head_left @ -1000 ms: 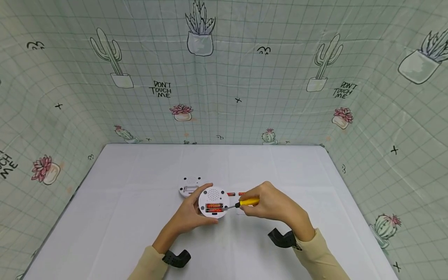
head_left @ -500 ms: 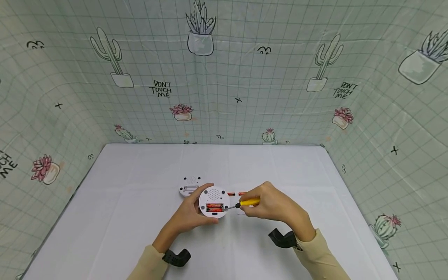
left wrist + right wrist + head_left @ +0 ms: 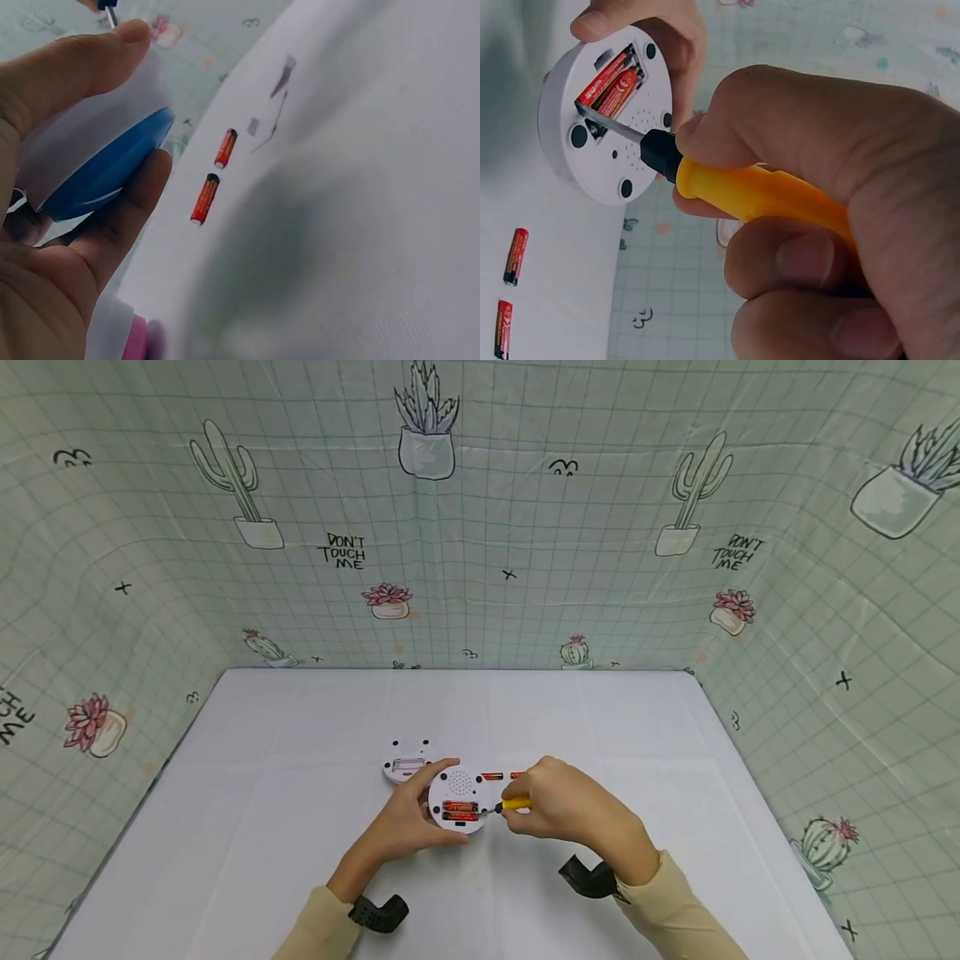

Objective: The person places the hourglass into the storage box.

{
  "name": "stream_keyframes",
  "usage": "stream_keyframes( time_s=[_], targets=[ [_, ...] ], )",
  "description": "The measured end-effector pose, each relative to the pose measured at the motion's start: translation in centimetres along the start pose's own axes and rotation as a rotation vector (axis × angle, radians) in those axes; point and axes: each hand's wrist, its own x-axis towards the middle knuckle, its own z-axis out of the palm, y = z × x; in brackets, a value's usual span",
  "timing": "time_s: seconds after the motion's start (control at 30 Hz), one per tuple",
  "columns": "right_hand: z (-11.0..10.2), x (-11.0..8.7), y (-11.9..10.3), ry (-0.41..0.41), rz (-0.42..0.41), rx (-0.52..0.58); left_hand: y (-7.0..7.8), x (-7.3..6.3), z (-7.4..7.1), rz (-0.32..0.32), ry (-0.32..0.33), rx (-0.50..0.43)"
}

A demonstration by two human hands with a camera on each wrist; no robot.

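My left hand (image 3: 408, 822) grips a round white device (image 3: 458, 786) by its rim, thumb on one side and fingers on the other. The battery side faces up, with a speaker-hole pattern and dark round feet; the left wrist view shows a blue part (image 3: 112, 169) on its other face. Two red batteries (image 3: 615, 94) lie side by side in the open compartment. With my right hand (image 3: 573, 802) I hold a screwdriver (image 3: 742, 191) by its yellow handle. Its metal tip is at the end of one battery, at the compartment's edge.
A second round white device (image 3: 408, 749) lies on the table behind my left hand, its battery slot without batteries; a pink edge (image 3: 136, 337) shows low in the left wrist view. Two loose red batteries (image 3: 225, 148) lie on the white table (image 3: 300, 718), near a small dark strip (image 3: 283, 76).
My right hand and the screwdriver have shifted left and slightly down, closer to the device. The device has dropped a little toward me, and more of one loose battery shows.
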Motion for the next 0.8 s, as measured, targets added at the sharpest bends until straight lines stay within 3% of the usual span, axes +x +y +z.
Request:
stream_keyframes(
  time_s=[0.23,0.5,0.8],
  targets=[
    [0.5,0.3,0.0,-0.032,0.027,0.033,-0.5,-0.2,-0.1,0.008,0.007,0.036],
    [1.1,0.0,1.0,-0.045,0.044,0.099,-1.0,-0.5,-0.2,0.017,-0.013,-0.045],
    [2.3,-1.0,3.8,0.02,0.076,0.383,-0.8,-0.7,-0.5,-0.012,-0.005,-0.104]
  ],
)
